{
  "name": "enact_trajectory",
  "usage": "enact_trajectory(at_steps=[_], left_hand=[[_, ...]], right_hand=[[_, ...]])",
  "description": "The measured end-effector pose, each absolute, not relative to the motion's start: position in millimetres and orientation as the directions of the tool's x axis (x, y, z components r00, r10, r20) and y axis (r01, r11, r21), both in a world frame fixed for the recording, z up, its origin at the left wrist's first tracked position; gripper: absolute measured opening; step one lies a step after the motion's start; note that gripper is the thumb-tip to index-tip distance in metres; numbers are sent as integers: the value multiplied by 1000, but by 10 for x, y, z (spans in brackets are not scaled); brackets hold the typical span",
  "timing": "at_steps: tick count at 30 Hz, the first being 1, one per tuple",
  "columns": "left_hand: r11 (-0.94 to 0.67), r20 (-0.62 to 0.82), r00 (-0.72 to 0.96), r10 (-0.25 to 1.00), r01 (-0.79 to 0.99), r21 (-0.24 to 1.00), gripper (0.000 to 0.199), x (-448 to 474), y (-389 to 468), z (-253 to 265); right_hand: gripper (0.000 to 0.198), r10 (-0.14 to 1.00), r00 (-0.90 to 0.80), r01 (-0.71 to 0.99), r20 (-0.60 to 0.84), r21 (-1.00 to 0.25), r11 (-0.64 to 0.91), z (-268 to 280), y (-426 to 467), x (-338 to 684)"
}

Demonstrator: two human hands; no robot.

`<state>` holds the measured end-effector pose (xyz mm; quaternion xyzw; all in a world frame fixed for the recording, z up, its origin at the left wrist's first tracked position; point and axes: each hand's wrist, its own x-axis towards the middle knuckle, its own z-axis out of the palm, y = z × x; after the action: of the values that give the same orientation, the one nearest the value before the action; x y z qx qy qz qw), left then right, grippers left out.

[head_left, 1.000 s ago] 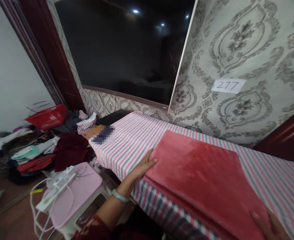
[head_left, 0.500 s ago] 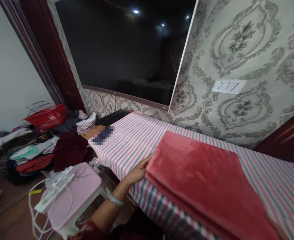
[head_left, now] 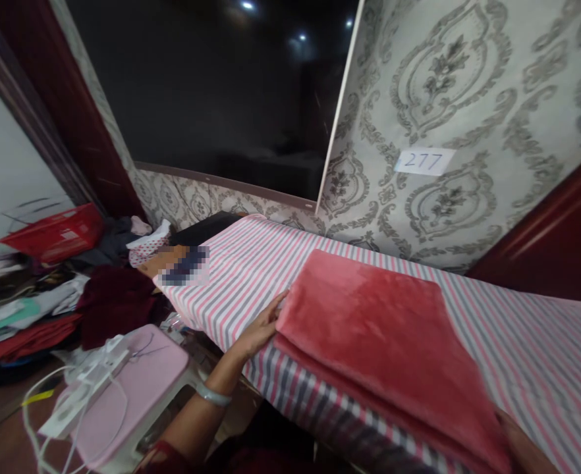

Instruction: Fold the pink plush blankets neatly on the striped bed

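A folded plush blanket [head_left: 374,329], coral red, lies on a striped cloth [head_left: 251,263] of pink, grey and white. Along its left edge rests my left hand [head_left: 261,328], the fingers stretched out and touching the fabric; a pale bangle circles that wrist. My right hand [head_left: 520,438] is at the blanket's right edge near the bottom of the view. Its fingers are mostly hidden by the blanket, so their grip does not show.
A pink stool [head_left: 127,401] with a white power strip [head_left: 85,388] and cords stands left. Behind it are heaped clothes [head_left: 112,303] and a red basket [head_left: 58,234]. A large dark screen [head_left: 211,92] hangs above. A partly pixelated item [head_left: 184,264] sits at the cloth's left end.
The view has shifted, and the surroundings appear farther left. My right hand shows more at the blanket's right edge. The left hand stays at the left edge.
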<state>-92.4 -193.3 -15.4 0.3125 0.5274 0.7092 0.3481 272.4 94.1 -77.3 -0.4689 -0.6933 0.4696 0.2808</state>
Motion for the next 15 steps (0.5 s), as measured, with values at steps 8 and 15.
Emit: enact_trajectory(at_steps=[8,15], left_hand=[[-118,-4,-667,745,-137,984,110,-844,-1880,36],[-82,-108,-636,764,-262,962,97,-905,-1930,26]], right_hand=[[58,927,-362,357,96,-904,234,-457,676,2445],[52,906,-405,424,123,-852,306,-390,688,2490]])
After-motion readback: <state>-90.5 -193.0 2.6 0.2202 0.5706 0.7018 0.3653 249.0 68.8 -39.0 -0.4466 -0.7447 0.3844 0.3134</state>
